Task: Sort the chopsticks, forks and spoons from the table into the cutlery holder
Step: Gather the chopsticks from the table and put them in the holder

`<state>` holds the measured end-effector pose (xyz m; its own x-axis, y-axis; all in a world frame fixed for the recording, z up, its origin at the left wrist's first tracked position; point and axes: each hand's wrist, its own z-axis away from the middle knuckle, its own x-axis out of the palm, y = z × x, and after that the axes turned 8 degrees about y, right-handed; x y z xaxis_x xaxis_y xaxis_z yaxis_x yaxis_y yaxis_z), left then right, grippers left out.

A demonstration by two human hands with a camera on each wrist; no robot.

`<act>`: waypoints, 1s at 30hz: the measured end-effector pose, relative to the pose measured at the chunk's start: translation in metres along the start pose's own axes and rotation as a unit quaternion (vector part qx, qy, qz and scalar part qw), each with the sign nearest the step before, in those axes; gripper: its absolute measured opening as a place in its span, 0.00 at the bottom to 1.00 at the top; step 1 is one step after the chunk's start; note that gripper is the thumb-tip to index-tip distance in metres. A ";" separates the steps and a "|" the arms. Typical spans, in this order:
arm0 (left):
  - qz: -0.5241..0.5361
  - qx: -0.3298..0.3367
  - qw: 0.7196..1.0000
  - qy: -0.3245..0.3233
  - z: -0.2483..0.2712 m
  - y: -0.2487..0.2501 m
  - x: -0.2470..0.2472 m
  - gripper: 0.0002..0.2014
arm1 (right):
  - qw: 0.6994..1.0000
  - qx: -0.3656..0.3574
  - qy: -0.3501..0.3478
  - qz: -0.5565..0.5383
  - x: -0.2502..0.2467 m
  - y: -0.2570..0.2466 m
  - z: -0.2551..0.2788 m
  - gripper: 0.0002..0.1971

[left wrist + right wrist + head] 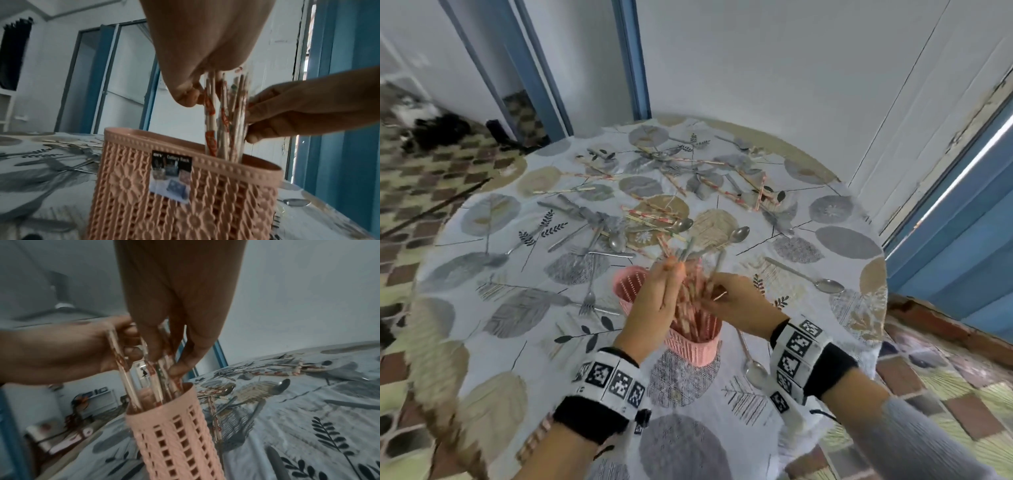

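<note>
A pink lattice cutlery holder stands on the round table in front of me. Its near compartment holds a bundle of red-patterned chopsticks standing upright, with a few grey metal handles among them. My left hand grips the bundle from the left, fingers curled round it in the right wrist view. My right hand grips it from the right. The holder's far-left compartment looks empty. The left wrist view shows the chopsticks between my left hand and right hand, above the holder.
Loose cutlery lies across the patterned tablecloth: a fork left of the holder, a spoon near my right wrist, another spoon at the right, and piles of chopsticks and cutlery behind. A wall and a blue door lie beyond the table.
</note>
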<state>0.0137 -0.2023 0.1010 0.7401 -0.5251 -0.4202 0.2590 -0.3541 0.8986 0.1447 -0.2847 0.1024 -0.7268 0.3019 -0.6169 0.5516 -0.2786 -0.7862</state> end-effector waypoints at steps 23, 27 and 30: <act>0.026 -0.039 0.969 0.243 -0.056 0.116 0.198 0.08 | 0.992 -0.116 -0.004 0.045 -0.179 0.150 -0.062 0.13; -0.017 -0.096 0.979 0.182 -0.103 0.090 0.240 0.08 | 0.994 -0.069 -0.020 0.087 -0.207 0.202 -0.096 0.11; -0.041 -0.120 0.977 0.174 -0.143 0.069 0.263 0.08 | 0.991 -0.054 -0.041 0.117 -0.224 0.235 -0.127 0.11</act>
<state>0.3149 -0.2542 0.0705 0.8662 -0.1941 -0.4605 0.4325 -0.1706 0.8854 0.4891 -0.3019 0.0519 -0.6019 0.1644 -0.7815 0.7466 -0.2314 -0.6237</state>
